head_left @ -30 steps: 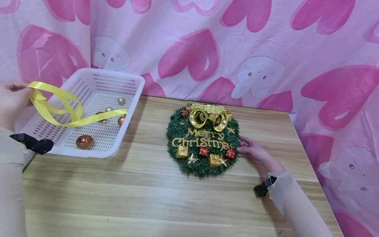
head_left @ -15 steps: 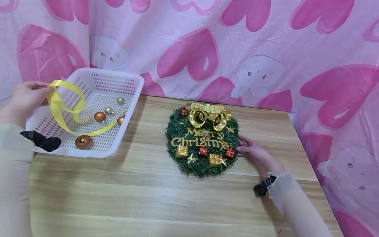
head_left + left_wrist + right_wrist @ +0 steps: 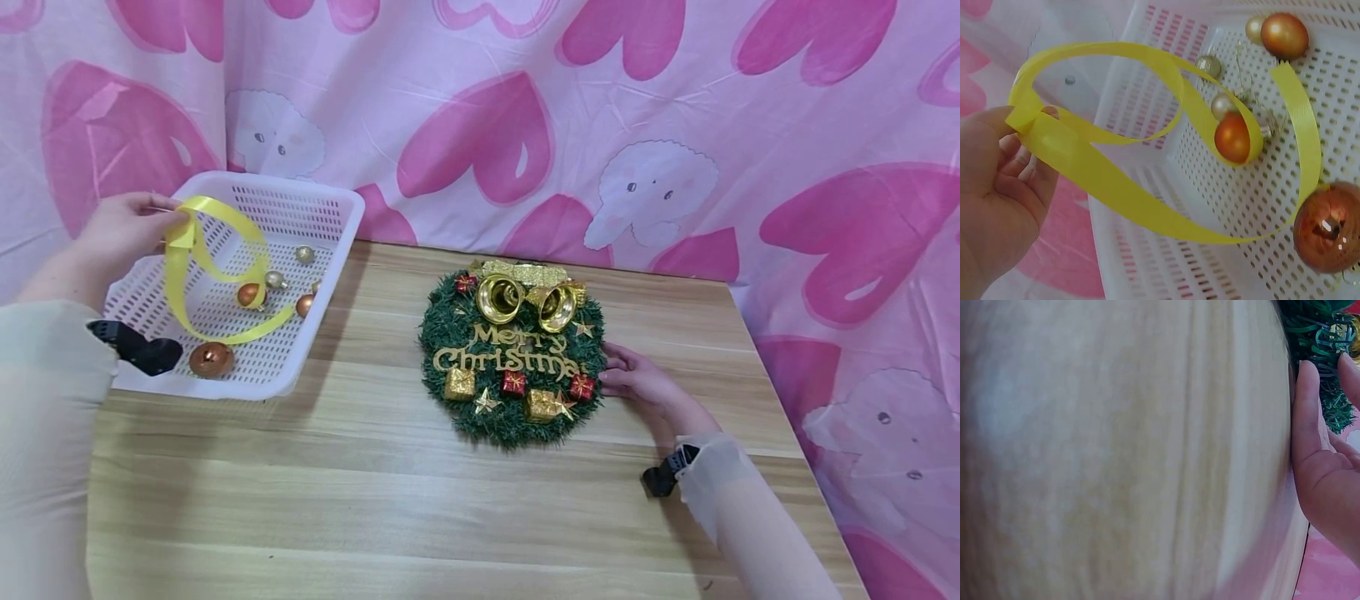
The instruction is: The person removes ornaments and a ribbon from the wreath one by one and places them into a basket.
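My left hand [image 3: 135, 233] is over the left side of a white plastic basket [image 3: 348, 242], pinching a yellow ribbon [image 3: 1110, 181] between thumb and fingers. Loops of the ribbon hang down into the basket, and its loose end curves among the baubles. One copper bauble [image 3: 1329, 228] lies close to that end; an orange bauble [image 3: 1232, 139] shows through a loop. Across the table, the fingers of my right hand [image 3: 648, 383] touch the right edge of a green Christmas wreath [image 3: 510, 429]. Gold bells [image 3: 501, 300], small gift boxes and "Merry Christmas" lettering decorate it.
Small gold baubles [image 3: 303, 254] and another orange bauble [image 3: 305, 305] lie at the basket's right side. The wooden table [image 3: 375, 500] runs under basket and wreath. Pink heart-patterned cloth [image 3: 480, 125] hangs behind and along the right side.
My left hand has moved right, carrying the ribbon further over the basket, and the loops now hang lower among the baubles. My right hand and the wreath have stayed put.
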Tool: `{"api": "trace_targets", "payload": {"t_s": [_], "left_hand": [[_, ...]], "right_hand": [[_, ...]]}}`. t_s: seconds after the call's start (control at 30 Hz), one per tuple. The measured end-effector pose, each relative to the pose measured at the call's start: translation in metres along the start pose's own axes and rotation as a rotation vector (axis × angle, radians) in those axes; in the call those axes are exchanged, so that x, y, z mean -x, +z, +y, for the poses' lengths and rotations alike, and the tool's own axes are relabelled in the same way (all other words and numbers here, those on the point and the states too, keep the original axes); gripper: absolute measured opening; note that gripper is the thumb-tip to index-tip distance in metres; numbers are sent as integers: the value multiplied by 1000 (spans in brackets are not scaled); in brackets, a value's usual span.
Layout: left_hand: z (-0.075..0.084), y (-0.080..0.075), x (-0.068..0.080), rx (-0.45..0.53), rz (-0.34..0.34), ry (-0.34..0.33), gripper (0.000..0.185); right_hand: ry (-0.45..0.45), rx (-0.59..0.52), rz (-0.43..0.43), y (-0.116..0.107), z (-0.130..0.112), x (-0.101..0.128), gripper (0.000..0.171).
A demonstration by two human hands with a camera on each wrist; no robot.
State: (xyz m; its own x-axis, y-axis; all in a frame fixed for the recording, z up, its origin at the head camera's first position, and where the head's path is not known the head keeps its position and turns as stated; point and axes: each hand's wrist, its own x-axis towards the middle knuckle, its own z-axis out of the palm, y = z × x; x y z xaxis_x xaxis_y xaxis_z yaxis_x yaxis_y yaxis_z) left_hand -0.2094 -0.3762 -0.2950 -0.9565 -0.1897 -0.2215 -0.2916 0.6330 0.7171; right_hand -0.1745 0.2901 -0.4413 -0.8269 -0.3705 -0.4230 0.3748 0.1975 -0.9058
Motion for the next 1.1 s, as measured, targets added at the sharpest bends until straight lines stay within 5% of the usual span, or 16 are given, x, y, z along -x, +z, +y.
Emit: {"api": "trace_targets", "payload": {"t_s": [0.23, 0.57, 0.77, 1.1], "left_hand": [[11, 10, -6, -123, -76, 94, 59], [18, 23, -4, -168, -178, 120, 64], [21, 29, -4, -153, -268, 89, 72], [21, 30, -3, -104, -281, 49, 77]], "right_hand": [[-6, 14, 4, 0, 0, -1, 77], [-8, 15, 9, 1, -1, 0, 77], [-15, 24, 5, 1, 1, 0, 76], [-15, 17, 10, 1, 0, 0, 76]]}}
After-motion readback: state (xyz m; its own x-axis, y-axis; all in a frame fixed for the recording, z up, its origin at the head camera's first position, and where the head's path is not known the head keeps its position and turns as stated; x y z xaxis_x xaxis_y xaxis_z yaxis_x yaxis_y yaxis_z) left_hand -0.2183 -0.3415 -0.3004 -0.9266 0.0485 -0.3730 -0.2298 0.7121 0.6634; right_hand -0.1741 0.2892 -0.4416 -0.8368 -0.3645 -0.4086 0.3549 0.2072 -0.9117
